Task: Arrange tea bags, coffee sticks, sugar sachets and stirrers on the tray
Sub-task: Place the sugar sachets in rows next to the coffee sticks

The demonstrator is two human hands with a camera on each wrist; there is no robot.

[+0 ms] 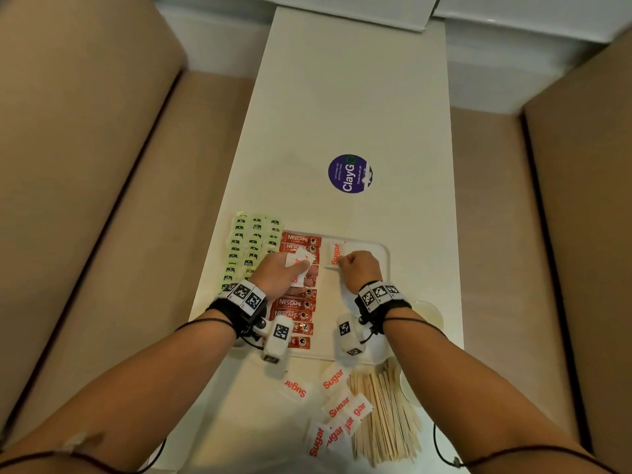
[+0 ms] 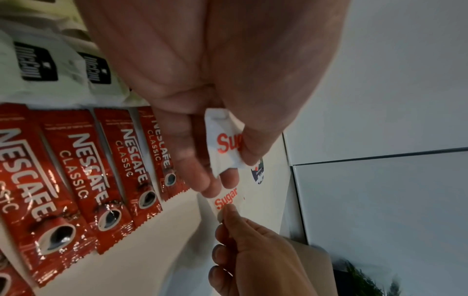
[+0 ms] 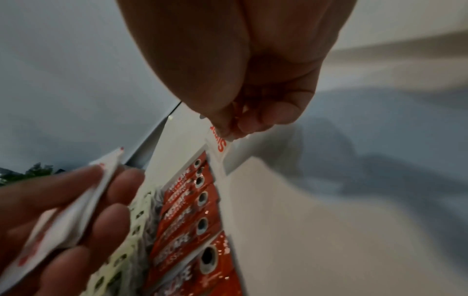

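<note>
The white tray [image 1: 383,254] is lying on the counter [image 1: 342,114], serving as the landmark here. The left hand [image 1: 277,275] is hovering over the tray's left half, pinching a small bunch of sugar sachets [image 1: 301,260] between thumb and fingers above the row of red coffee sticks [image 1: 294,307]. These sticks are lying side by side in a column on the tray's left part. The right hand [image 1: 359,268] is curling over the tray's middle, its fingertips [image 3: 228,130] pinching the near end of a single sugar sachet [image 1: 336,253], which is lying flat on the tray just right of the coffee sticks. Pale green tea bags [image 1: 249,248] are overlapping in rows along the tray's left edge. More sugar sachets [image 1: 333,408] are lying loose on the counter nearer the person than the tray, and a heap of wooden stirrers [image 1: 386,419] is lying just right of those. A round purple sticker [image 1: 350,173] is sitting on the counter beyond the tray.
</note>
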